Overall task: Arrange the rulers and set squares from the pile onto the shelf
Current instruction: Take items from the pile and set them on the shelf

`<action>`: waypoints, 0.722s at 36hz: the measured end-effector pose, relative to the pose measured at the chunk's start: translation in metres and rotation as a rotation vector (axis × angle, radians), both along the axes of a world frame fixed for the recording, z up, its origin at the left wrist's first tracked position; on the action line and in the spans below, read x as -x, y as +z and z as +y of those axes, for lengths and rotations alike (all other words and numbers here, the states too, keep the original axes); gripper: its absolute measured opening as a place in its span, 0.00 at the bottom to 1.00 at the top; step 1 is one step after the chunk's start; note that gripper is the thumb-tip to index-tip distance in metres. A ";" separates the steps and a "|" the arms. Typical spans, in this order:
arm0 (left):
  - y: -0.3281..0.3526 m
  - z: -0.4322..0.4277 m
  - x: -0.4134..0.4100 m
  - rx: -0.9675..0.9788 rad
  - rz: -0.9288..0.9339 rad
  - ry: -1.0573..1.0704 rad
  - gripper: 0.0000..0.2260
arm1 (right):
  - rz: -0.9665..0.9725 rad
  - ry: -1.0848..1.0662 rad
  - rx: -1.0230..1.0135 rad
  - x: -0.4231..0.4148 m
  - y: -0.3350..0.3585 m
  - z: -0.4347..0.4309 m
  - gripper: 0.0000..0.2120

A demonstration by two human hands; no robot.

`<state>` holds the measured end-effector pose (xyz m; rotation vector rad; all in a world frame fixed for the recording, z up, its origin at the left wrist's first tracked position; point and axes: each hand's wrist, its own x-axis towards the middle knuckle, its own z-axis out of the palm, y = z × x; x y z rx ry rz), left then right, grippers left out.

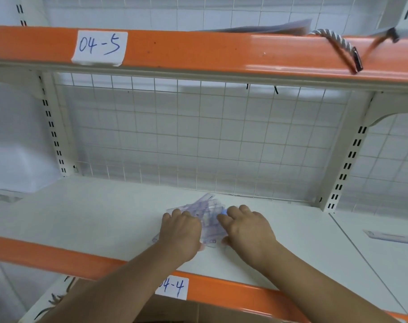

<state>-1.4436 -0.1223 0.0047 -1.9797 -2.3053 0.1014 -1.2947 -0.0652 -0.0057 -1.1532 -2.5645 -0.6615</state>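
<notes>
A pile of clear plastic rulers and set squares (207, 207) with purple markings lies fanned out on the white shelf (93, 213), near its middle. My left hand (180, 229) rests palm down on the pile's left side, fingers slightly bent over the pieces. My right hand (247, 226) lies on the pile's right side, fingers spread flat and the thumb at the pile's near edge. Both hands cover much of the pile, so single pieces cannot be told apart.
The shelf has an orange front edge (58, 255) with a label "04-4" (172, 287). Above runs an orange beam (221, 50) labelled "04-5", with a rope (338, 43) hanging over it. A wire grid (198, 136) closes the back. One packaged ruler (391, 236) lies on the adjoining shelf at right.
</notes>
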 end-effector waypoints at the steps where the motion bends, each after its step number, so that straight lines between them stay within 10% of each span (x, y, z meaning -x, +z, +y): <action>1: 0.000 0.000 0.000 -0.001 -0.001 -0.007 0.19 | -0.028 0.008 -0.009 0.002 -0.003 0.000 0.25; 15: -0.005 -0.007 -0.009 0.039 0.008 -0.088 0.34 | -0.076 -0.167 -0.003 -0.028 -0.007 -0.019 0.13; 26: -0.002 0.000 -0.078 -0.048 0.014 -0.183 0.18 | -0.049 -0.345 0.133 -0.106 -0.002 -0.037 0.16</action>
